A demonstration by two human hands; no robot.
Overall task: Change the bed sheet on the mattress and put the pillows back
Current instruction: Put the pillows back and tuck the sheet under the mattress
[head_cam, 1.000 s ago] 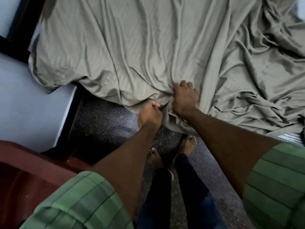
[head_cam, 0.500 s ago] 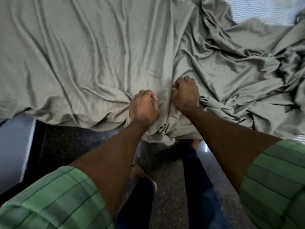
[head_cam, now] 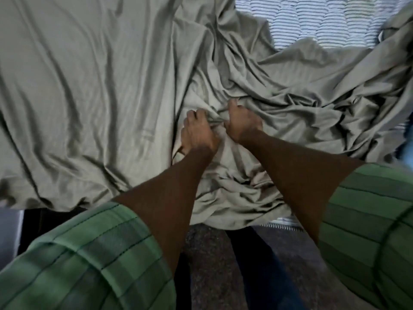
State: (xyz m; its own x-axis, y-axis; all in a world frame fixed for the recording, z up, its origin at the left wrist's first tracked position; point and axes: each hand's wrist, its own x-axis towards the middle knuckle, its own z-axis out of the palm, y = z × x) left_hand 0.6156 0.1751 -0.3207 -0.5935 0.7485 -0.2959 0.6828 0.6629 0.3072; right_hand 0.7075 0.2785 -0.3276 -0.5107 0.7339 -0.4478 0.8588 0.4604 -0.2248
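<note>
An olive-grey bed sheet (head_cam: 93, 90) lies over the mattress, smoother on the left and bunched into deep folds on the right. Both my hands sit side by side in the middle of it. My left hand (head_cam: 197, 133) grips a gathered fold of the sheet, fingers curled into the cloth. My right hand (head_cam: 242, 124) grips the same bunch just to its right. The striped white mattress (head_cam: 324, 21) shows bare at the top right, and a thin strip of it peeks out under the sheet's near edge. No pillows are in view.
The sheet's near edge hangs over the bed side above a dark speckled floor (head_cam: 207, 265). My legs in dark trousers (head_cam: 263, 276) stand close against the bed. A pale grey surface (head_cam: 9, 231) shows at the lower left.
Both hands have moved from the hanging edge of the sheet up and forward onto the bed, carrying the gripped cloth along. More bare mattress now shows at the top right.
</note>
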